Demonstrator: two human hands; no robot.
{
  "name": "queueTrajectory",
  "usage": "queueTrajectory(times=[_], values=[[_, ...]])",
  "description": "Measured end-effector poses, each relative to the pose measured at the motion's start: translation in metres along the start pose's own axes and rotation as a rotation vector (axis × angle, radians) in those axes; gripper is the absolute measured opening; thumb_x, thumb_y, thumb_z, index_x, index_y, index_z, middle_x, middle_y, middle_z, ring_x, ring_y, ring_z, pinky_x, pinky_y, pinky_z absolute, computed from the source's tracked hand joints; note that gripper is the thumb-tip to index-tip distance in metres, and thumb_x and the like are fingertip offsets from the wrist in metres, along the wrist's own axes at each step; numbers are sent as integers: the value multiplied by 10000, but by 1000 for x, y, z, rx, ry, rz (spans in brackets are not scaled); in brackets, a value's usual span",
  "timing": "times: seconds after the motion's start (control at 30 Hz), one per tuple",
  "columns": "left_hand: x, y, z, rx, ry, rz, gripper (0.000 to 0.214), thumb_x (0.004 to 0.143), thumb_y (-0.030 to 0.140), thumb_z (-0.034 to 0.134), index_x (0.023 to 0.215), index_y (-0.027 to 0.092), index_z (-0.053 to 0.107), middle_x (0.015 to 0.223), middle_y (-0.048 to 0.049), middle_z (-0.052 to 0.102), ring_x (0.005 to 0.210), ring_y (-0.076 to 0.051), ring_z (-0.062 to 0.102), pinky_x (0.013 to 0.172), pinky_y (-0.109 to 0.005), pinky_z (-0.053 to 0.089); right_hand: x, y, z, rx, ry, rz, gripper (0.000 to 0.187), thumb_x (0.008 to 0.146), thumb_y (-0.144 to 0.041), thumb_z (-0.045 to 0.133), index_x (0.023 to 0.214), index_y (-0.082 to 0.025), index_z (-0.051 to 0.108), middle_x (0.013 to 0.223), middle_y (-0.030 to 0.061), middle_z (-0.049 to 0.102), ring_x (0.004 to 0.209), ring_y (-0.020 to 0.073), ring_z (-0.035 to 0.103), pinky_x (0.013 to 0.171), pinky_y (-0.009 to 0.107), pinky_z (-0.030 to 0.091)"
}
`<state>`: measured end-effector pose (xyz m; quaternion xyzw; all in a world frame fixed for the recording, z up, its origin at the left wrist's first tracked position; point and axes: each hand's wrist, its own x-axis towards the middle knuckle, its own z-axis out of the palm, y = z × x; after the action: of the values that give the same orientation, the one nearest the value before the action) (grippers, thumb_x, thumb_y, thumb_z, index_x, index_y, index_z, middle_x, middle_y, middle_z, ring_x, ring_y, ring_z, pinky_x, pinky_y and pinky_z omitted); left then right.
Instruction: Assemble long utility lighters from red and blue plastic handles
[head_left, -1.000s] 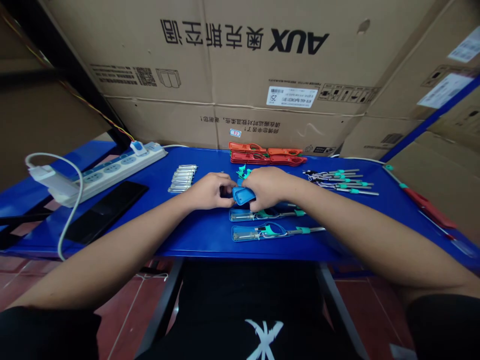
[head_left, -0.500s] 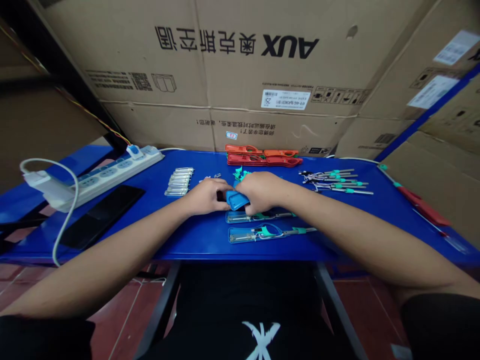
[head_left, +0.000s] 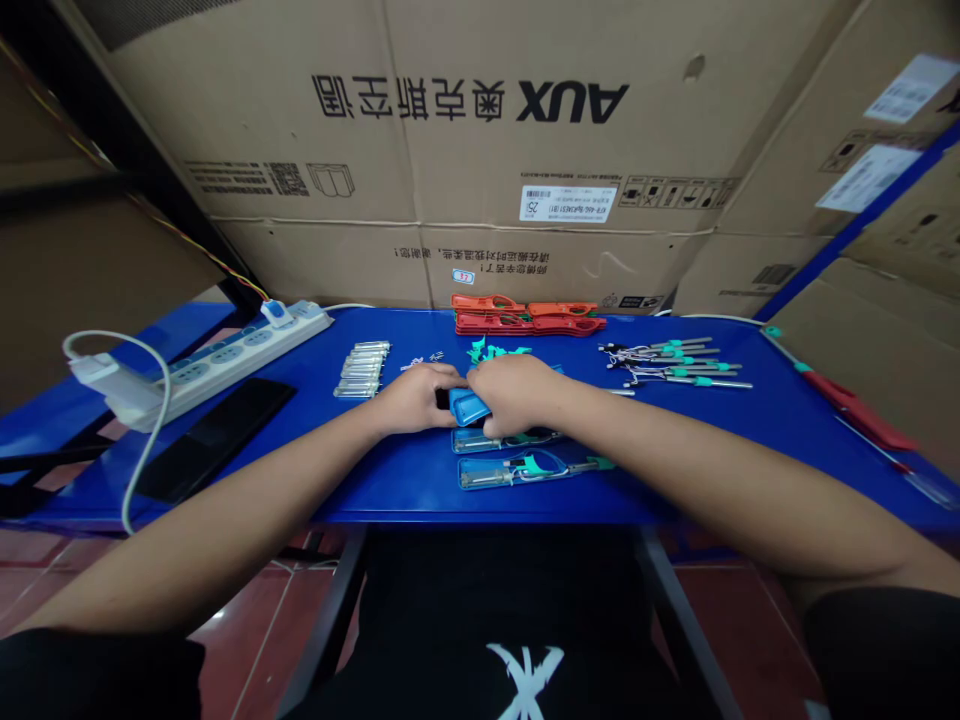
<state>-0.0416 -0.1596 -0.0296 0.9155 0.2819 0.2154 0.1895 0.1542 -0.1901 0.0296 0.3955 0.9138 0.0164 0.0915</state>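
A blue plastic casing is between my two hands over the middle of the blue table. My left hand is closed, with its thumb and fingers at the casing's left end. From above, my right hand wraps round the other side and hides much of it. Just below, a blue half casing is partly covered by my right hand. Nearer to me lies another open half casing, filled with a clear tank, wires, a green trigger and a metal rod. Small green plastic parts lie behind my hands.
Clear tanks stand in a row at the left. Red and orange casings are stacked at the back, and rods with wires lie at the right. A power strip, a black phone and a red long-nosed lighter flank them.
The casing has shifted slightly left and turned a little in my hands. Both hands keep their hold. The whole view has tilted slightly.
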Motion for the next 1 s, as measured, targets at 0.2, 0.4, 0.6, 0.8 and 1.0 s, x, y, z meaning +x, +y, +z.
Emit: queueTrajectory(times=[0.2,0.4,0.6,0.8,1.0], values=[[0,-2,3,-8,-10,-42,214,727,356,771,743,162,681,773,-10,624,713,-143,599,654,-247,456,-4,11,-5,0,92,-95,366,728,-398,630,991,-149,677,957,134,716,832,275,652,613,333,401],[-1,-2,-7,-64,-70,-69,507,710,562,802,1038,181,734,867,-37,652,758,-157,618,661,-267,492,-8,56,-13,39,132,56,457,754,-408,602,1110,-131,676,1124,154,717,945,297,655,716,355,440],[-1,-9,-16,-17,113,-190,344,852,473,643,1008,179,730,823,-31,651,695,-139,609,641,-259,488,2,73,4,67,124,46,491,754,-423,615,1168,-163,667,1165,131,717,982,291,659,717,341,455],[8,-17,-3,174,66,-242,346,807,410,684,1076,192,697,818,-22,658,720,-171,610,707,-298,480,23,56,17,71,120,65,437,717,-464,662,1047,-181,694,1116,118,732,954,278,670,641,318,429],[16,-16,0,239,17,-174,307,825,420,663,1017,181,684,860,-50,635,827,-210,601,760,-322,465,30,56,13,107,31,116,372,684,-471,689,934,-196,707,947,90,753,794,237,671,548,296,360]])
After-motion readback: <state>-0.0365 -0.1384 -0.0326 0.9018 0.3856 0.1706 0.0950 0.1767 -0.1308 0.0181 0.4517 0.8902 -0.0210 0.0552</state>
